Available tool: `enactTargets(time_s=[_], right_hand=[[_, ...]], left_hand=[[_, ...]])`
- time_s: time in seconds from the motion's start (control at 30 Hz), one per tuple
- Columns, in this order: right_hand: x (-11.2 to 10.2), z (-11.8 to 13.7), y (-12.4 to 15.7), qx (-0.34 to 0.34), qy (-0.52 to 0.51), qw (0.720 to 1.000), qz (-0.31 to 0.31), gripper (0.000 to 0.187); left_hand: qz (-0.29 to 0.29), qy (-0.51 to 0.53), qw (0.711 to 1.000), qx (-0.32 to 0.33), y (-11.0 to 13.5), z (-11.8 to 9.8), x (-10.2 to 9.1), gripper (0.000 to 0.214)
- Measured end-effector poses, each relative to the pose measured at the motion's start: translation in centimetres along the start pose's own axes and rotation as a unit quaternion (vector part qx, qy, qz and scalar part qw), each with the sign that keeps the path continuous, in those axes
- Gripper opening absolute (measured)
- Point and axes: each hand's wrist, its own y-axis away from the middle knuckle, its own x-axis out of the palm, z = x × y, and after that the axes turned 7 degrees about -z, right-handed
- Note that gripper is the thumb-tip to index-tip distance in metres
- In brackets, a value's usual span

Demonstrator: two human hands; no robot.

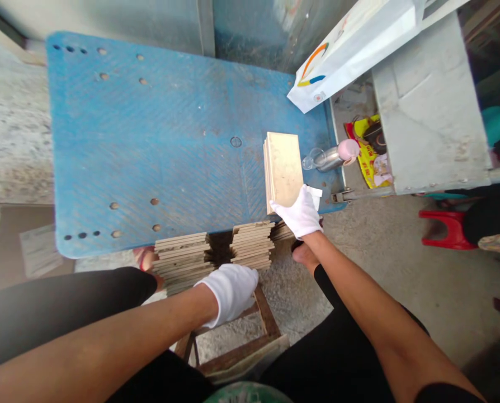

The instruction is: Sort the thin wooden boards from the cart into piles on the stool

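Note:
My right hand (298, 214), in a white glove, grips the near end of a small stack of pale wooden boards (287, 165) lying on the blue table. Its thumb is at the left corner and the fingers lie along the right side. In a white glove too, my left hand (233, 291) is lower down, just in front of the rows of thin wooden boards (252, 244) below the table edge. Its fingers are curled together, and whatever they may hold is hidden. Another row of boards (182, 257) stands to the left, beside a dark gap.
The blue table (149, 129) has several holes near its left end. At its right are a steel bottle with a pink cap (338, 155), a white paper bag (350, 53) and a grey metal surface (432, 112). A wooden frame (269, 313) stands below my left hand; a red stool (447, 229) is farther right.

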Motion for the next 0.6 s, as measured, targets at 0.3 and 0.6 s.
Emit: enactTargets(time_s=[0.3,0.6], right_hand=[[0.8,2.8,-1.0,0.037,0.063,0.997,0.012,0.127],[-3.2,2.9,-1.2,0.034,0.071,0.997,0.020,0.121]], left_hand=[[-0.036,0.032,0.999,-0.017,0.1,1.0,-1.7,0.042],[-0.117,0.254,0.958,-0.055,-1.2,2.0,-4.0,0.040]])
